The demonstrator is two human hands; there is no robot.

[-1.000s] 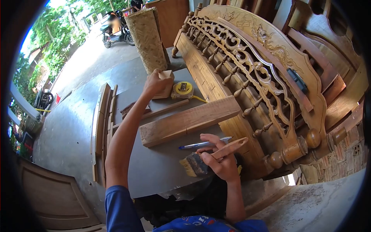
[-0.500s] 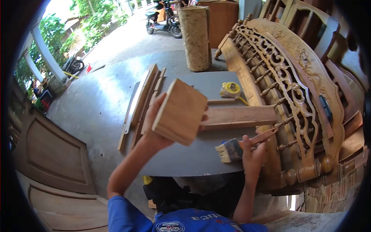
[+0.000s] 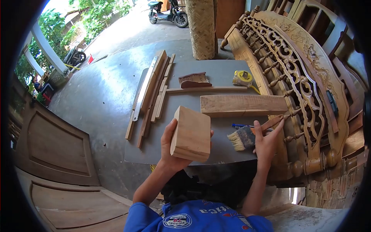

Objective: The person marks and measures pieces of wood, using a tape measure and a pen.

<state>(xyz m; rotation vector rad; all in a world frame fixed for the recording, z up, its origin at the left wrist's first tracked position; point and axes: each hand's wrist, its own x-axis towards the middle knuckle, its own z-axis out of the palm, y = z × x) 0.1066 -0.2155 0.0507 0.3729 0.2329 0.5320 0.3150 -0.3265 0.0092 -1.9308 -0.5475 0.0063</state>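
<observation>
My left hand (image 3: 170,152) is closed round a thick, pale wooden block (image 3: 192,133), held up over the near edge of the grey table (image 3: 174,149). Its thumb presses the block's left side; a fingertip shows at the right. At the table's right side my right hand (image 3: 266,145) is on a paintbrush (image 3: 243,138) with pale bristles and a wooden handle. The thumb crosses the handle and the index finger stretches along it; the other fingers are partly hidden. A blue pen (image 3: 237,125) lies behind the brush.
A wooden plank (image 3: 243,104), a dark carved piece (image 3: 195,79) and a yellow tape measure (image 3: 242,78) lie on the table. Wooden strips (image 3: 154,96) and a metal ruler (image 3: 145,88) lie left. A carved headboard (image 3: 293,69) borders the right; door panels (image 3: 58,143) stand lower left.
The view has shifted, so the table appears higher and further right. My left hand has lowered and turned the block, uncovering the dark carved piece. My right hand's thumb and index finger have spread.
</observation>
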